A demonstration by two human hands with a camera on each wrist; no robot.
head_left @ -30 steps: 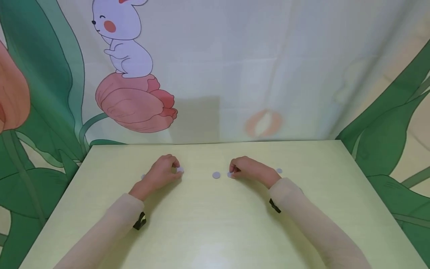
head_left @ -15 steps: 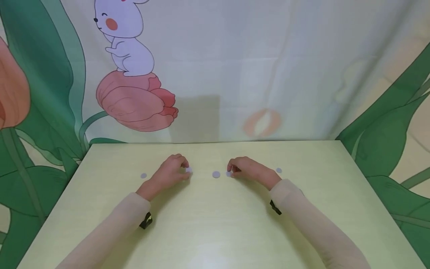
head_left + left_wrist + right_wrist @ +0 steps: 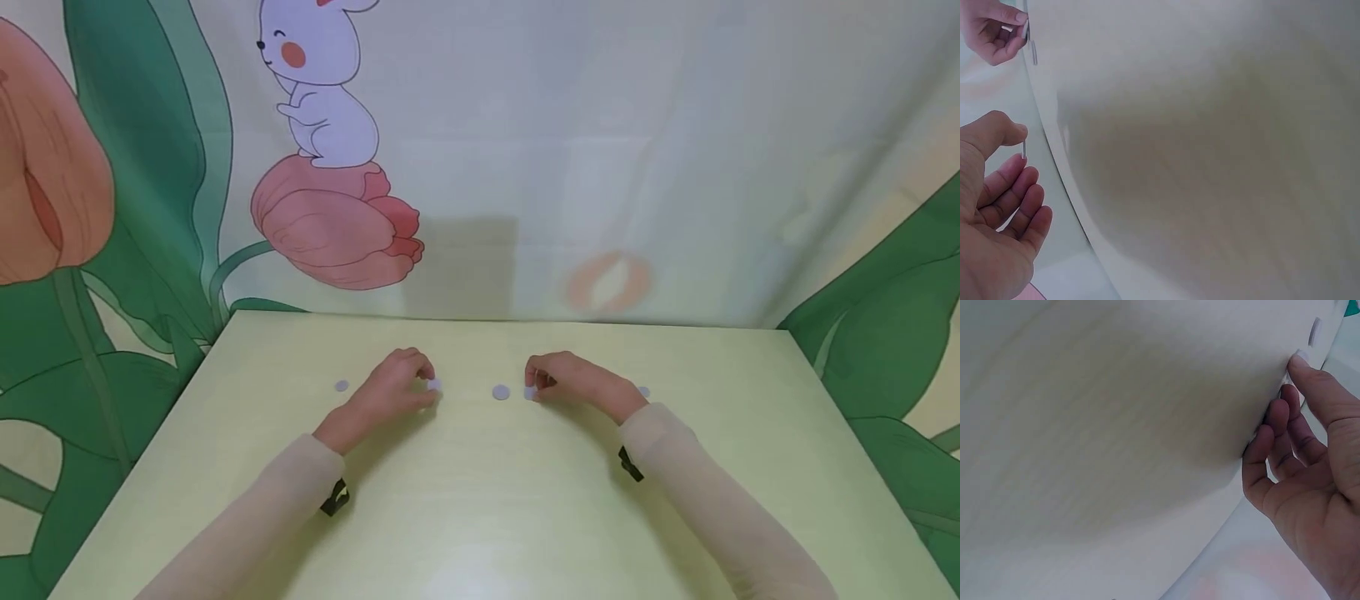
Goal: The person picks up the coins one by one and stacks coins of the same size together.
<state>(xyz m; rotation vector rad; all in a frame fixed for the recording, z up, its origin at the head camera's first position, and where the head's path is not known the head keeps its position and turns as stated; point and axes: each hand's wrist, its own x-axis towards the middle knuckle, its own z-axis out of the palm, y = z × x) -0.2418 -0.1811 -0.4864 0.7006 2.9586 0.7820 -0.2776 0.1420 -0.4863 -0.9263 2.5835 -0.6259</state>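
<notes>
Near the back of the table, my left hand (image 3: 390,390) pinches a small pale round disc (image 3: 434,385) by its edges, between thumb and a fingertip. In the left wrist view that disc (image 3: 1024,149) shows edge-on as a thin strip. My right hand (image 3: 585,383) pinches a second pale disc (image 3: 530,392), partly hidden by its fingers; in the right wrist view the thumb covers most of this disc (image 3: 1301,354). Between the hands a slightly larger-looking disc (image 3: 501,392) lies on the table, close to the right fingertips and farther from the left ones.
One more pale disc (image 3: 342,386) lies left of my left hand, and another (image 3: 643,392) sits behind my right wrist, partly covered. The light yellow table (image 3: 480,517) ends at a curtain (image 3: 465,167) printed with a rabbit, flowers and leaves.
My left hand has moved right with its disc, closer to the middle disc, uncovering the far left disc. The right hand has hardly moved. The head view has shifted a little.
</notes>
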